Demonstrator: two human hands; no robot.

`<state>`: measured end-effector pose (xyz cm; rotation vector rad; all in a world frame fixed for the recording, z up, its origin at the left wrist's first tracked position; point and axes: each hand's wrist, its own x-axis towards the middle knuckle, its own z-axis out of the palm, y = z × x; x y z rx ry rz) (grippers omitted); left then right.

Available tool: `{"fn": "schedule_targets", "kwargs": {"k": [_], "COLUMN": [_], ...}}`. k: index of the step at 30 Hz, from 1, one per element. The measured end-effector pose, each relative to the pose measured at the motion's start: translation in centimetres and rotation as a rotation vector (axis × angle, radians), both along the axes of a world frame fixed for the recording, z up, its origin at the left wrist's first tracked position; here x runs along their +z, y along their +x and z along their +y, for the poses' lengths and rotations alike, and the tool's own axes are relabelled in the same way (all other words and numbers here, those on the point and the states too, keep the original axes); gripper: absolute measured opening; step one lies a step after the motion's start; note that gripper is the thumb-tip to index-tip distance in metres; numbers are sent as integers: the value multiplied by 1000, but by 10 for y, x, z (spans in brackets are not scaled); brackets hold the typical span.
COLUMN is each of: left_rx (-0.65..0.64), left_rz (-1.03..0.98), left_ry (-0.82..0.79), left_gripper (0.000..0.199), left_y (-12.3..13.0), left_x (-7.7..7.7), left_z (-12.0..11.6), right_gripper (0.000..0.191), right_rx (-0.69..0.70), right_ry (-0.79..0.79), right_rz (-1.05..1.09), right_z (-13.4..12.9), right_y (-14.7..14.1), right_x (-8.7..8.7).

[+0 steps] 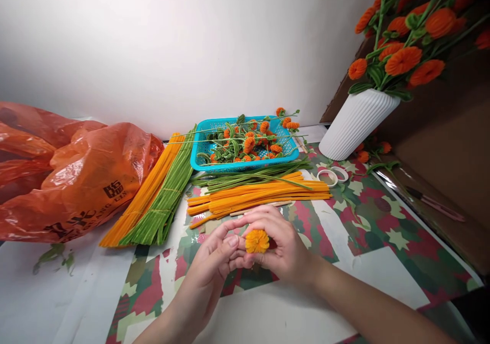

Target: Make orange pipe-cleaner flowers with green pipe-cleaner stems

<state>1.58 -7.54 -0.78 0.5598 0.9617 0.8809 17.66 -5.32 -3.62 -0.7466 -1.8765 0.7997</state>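
Note:
A small orange-yellow flower of fuzzy pipe cleaner (256,241) is held between my two hands, its petalled face towards me. My right hand (289,247) curls around its right side, thumb below and fingers above. From the left, my left hand (218,254) pinches at its edge with thumb and fingertips. A bit of dark green shows at the flower's right edge; what lies behind it is hidden. Just beyond my hands lie loose orange pipe cleaners (260,195) and green pipe cleaners (252,176).
A blue basket (245,167) holds small orange flowers and green leaves. Left are bundled orange (143,191) and green stems (163,201) beside a red plastic bag (88,180). Right are tape rolls (328,178), a white vase (358,124) of orange flowers and a pink-handled tool (442,209).

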Motion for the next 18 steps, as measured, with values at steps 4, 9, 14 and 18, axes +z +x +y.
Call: {"fn": "schedule_targets", "kwargs": {"k": [4, 9, 14, 18], "left_rx": [10, 21, 20, 17], "left_rz": [21, 51, 59, 45], "left_ry": [45, 78, 83, 76], "left_gripper": [47, 47, 45, 46], "left_y": [0, 3, 4, 4], "left_x": [-3, -4, -4, -5], "left_z": [0, -1, -1, 0], "right_gripper": [19, 15, 18, 20], "right_rx": [25, 17, 16, 21], "right_ry": [12, 36, 54, 48], "right_rz": [11, -28, -26, -15], "right_z": [0, 0, -1, 1], "right_y": [-1, -2, -3, -3], "right_x": [0, 3, 3, 2]}}
